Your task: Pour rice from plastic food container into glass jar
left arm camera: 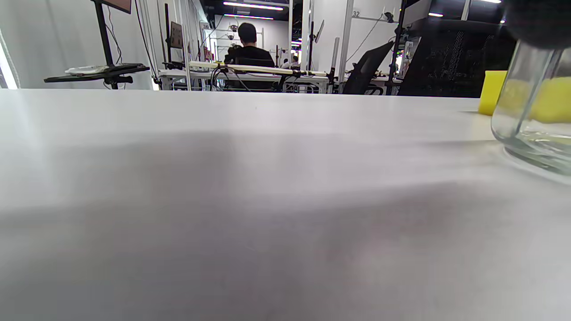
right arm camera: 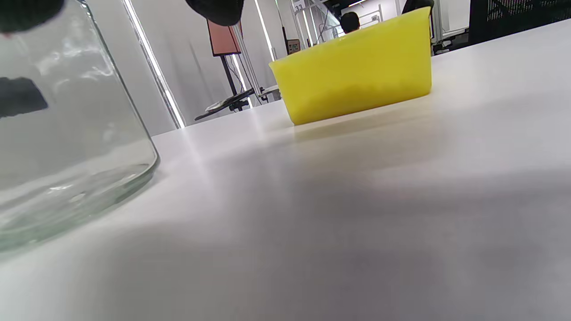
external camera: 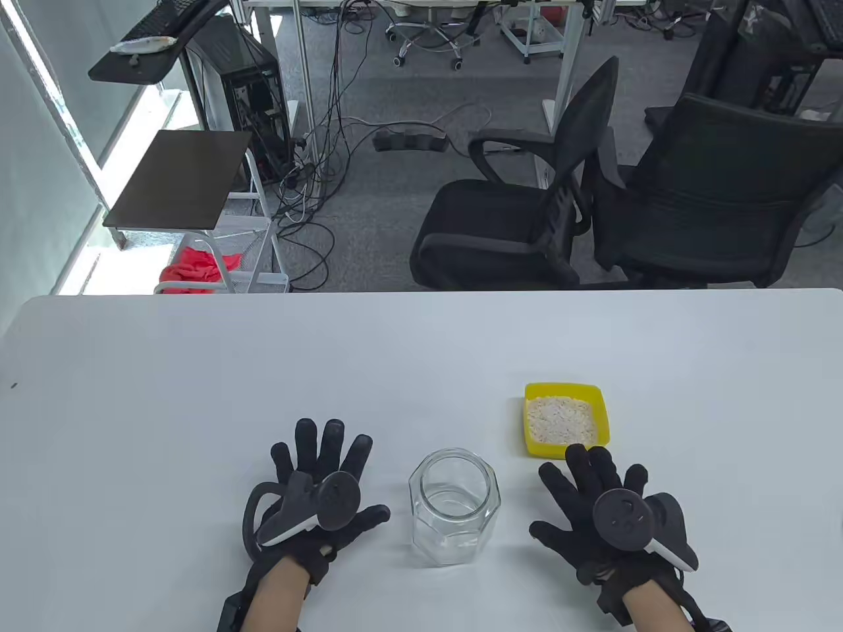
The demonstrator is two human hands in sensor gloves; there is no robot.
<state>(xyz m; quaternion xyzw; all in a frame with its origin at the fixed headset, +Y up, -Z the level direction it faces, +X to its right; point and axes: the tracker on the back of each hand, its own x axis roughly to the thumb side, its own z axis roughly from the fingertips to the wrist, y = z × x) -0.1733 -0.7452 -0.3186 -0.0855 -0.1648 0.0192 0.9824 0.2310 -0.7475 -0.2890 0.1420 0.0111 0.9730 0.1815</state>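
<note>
A small sign (left arm camera: 355, 14) on a white post far behind the bench reads "32". A similar sign (right arm camera: 298, 7) in the right wrist view seems to read "33".

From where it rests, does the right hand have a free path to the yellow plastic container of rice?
Probably yes. The right hand lies flat and open on the white table, its fingertips just short of the yellow plastic container of rice. Nothing lies between them; the clear glass jar stands off to its left.

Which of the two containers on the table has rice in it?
The yellow plastic container, by the right hand; the glass jar between the hands looks empty.
</note>
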